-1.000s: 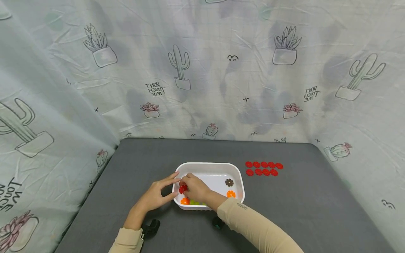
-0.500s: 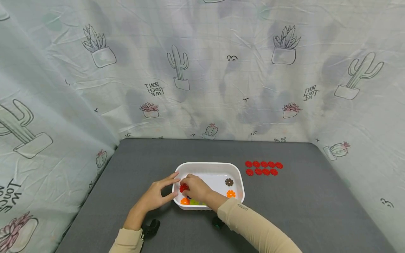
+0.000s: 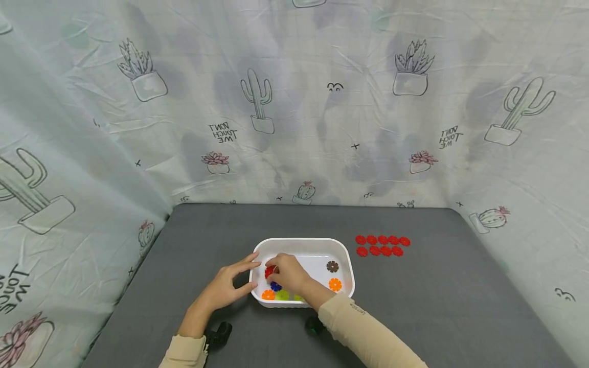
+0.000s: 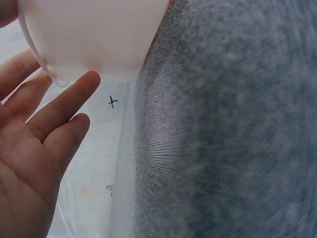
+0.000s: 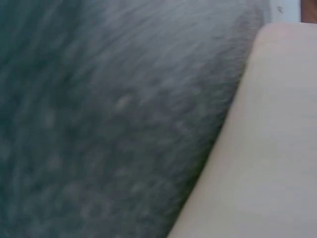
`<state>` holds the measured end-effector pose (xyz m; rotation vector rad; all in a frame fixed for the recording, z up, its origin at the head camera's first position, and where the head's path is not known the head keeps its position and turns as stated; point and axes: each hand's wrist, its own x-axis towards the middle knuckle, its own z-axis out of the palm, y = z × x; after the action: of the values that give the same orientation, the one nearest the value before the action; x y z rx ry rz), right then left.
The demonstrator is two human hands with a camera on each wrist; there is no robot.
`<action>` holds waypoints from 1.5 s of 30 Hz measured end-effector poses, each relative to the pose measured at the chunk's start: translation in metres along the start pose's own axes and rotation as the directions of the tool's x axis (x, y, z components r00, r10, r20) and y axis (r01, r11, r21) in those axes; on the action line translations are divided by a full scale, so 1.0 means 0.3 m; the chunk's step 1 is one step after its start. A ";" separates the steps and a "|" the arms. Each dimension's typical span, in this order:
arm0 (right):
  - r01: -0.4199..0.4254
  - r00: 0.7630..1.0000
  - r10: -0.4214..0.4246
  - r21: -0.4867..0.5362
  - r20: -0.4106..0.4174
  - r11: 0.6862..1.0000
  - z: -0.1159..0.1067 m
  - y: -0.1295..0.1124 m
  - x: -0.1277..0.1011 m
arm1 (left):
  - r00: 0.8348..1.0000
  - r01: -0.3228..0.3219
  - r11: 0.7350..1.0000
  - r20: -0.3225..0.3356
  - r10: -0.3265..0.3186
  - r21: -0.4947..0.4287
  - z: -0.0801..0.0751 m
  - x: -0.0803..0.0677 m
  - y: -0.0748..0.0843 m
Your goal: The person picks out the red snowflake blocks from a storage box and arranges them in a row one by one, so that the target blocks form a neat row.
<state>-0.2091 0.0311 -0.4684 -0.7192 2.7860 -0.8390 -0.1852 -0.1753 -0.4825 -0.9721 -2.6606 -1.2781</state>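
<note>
Head view showed your right hand inside the tub, fingers curled round a red disc at its left end. Your left hand lay against the tub's left wall, fingers straight, steadying it. I'd judge you were mid-pick, sorting reds out. The next move called for lifting the disc over the rim and setting it beside the red rows on the tabletop.

Even, soft light and wide-angle edge bending from the head; both wrist views blurred.
</note>
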 end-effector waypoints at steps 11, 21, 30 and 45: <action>-0.058 0.993 0.079 0.225 -0.084 0.973 -0.043 0.009 -0.034 | 1.000 0.018 1.000 -0.001 -0.018 0.006 0.005 -0.005 -0.001; -0.028 0.989 0.081 0.377 -0.126 0.926 -0.108 0.040 -0.099 | 1.000 0.011 1.000 -0.006 -0.011 0.019 0.005 -0.004 0.005; -0.025 0.970 0.137 0.480 -0.200 0.877 -0.216 0.076 -0.182 | 1.000 -0.022 0.999 -0.020 0.023 0.040 0.005 -0.002 0.003; 0.018 0.903 0.227 0.559 -0.366 0.829 -0.379 0.227 -0.370 | 1.000 -0.003 1.000 -0.001 0.003 0.019 0.003 -0.005 -0.003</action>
<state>-0.1699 0.1894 -0.4110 -0.2940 2.6327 -1.8556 -0.1843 -0.1758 -0.4842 -0.9724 -2.6649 -1.2504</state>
